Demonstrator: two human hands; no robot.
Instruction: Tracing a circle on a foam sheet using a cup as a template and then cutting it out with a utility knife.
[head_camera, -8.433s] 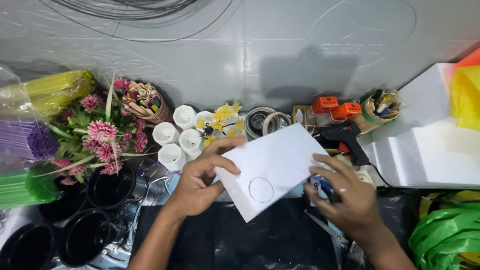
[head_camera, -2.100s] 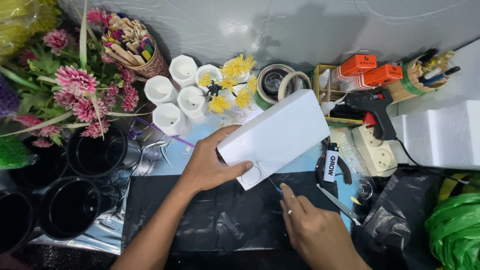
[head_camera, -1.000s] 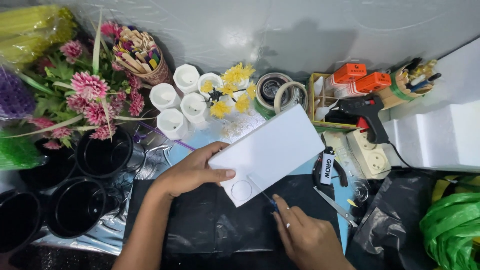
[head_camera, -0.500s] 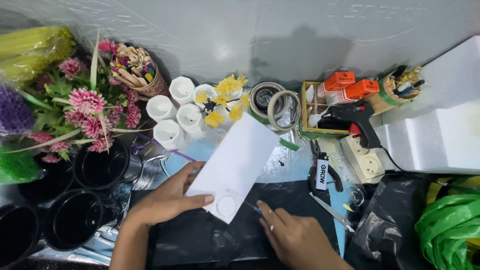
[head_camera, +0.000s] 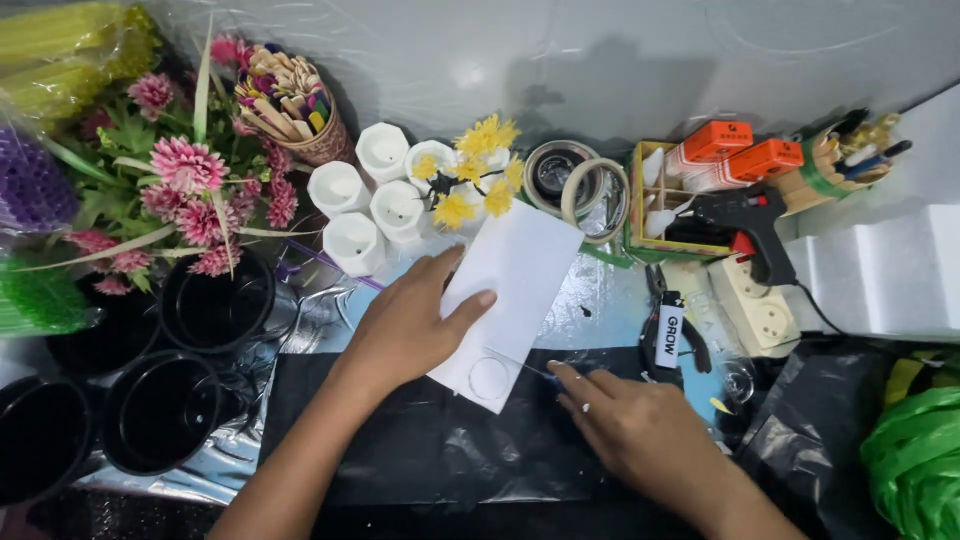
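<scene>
Our left hand (head_camera: 410, 325) presses flat, fingers spread, on a white foam sheet (head_camera: 510, 300) that lies tilted across a black plastic sheet (head_camera: 420, 450), a circle marked near its lower corner. Our right hand (head_camera: 635, 430) pinches a thin tool (head_camera: 535, 373) whose tip touches the sheet's lower edge. Just beyond the foam stand white candle cups (head_camera: 375, 200) and yellow flowers (head_camera: 475, 175). To the left sit black pots (head_camera: 215, 305); to the right, tape rolls (head_camera: 575, 180) and a black glue gun (head_camera: 745, 220).
</scene>
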